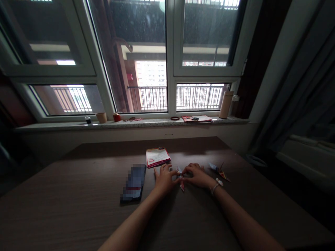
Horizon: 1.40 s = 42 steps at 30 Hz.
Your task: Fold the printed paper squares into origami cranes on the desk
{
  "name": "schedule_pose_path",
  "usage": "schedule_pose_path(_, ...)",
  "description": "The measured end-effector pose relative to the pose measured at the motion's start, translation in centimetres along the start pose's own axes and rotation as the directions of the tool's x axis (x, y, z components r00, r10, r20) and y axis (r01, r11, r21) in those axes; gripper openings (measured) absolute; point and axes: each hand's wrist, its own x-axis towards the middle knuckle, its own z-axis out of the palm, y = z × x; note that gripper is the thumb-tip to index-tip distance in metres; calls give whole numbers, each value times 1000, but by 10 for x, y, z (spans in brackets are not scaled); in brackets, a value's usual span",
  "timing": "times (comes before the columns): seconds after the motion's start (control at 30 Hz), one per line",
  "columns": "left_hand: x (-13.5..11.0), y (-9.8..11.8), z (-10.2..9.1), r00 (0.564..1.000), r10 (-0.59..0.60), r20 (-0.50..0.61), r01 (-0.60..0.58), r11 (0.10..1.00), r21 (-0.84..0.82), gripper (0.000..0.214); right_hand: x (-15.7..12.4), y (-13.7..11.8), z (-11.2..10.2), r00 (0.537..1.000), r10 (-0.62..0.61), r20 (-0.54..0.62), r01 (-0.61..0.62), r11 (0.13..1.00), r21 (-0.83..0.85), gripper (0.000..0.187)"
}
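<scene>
Between my two hands, low over the brown table [78, 209], is a small piece of folded paper [182, 187] in white and pinkish red, with a narrow pointed end towards me. My left hand [164, 179] pinches its left side with thumb and finger. From the right, my right hand [197, 176], with a bracelet at the wrist, pinches the same paper. The fingers partly cover its middle, so the folds there are hard to make out. Just beyond my left hand lies a stack of red-edged paper sheets [157, 157].
A phone [134, 183] lies left of my left hand. Right of my right hand is a small pointed, dark and orange item [221, 172]. On the windowsill stand a paper cup [101, 117], a red jar [116, 117], a tan flask [226, 104] and papers [204, 119] with scissors on them.
</scene>
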Motion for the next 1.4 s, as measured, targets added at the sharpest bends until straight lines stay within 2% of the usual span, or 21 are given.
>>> schedule_pose_path(0.17, 1, 0, 2, 999, -41, -5, 40, 999, -26, 27, 2, -5, 5, 998, 53, -41, -52, 999, 15, 32)
schedule_pose_path(0.3, 1, 0, 3, 1000, -23, -17, 23, 1000, 19, 30, 2, -5, 4, 996, 80, -36, -80, 997, 8, 33)
schedule_pose_path(0.6, 1, -2, -3, 999, -1, 50, -4, 995, 101, 36, 4, 0, 7, 997, 75, -32, -75, 997, -9, 36)
schedule_pose_path(0.83, 3, -4, -5, 999, 5, 36, -11, 984, 178, 45, 4, -2, 5, 997, 73, -8, -73, 997, -12, 34)
schedule_pose_path(1.17, 6, -1, -8, 999, -29, 43, 20, 982, 187, 50, 5, -3, 4, 996, 82, 37, -81, 996, -32, 33)
schedule_pose_path(1.4, 11, -5, -4, 998, -55, 33, 48, 983, 175, 44, 7, -2, 4, 996, 81, 45, -78, 995, -55, 35)
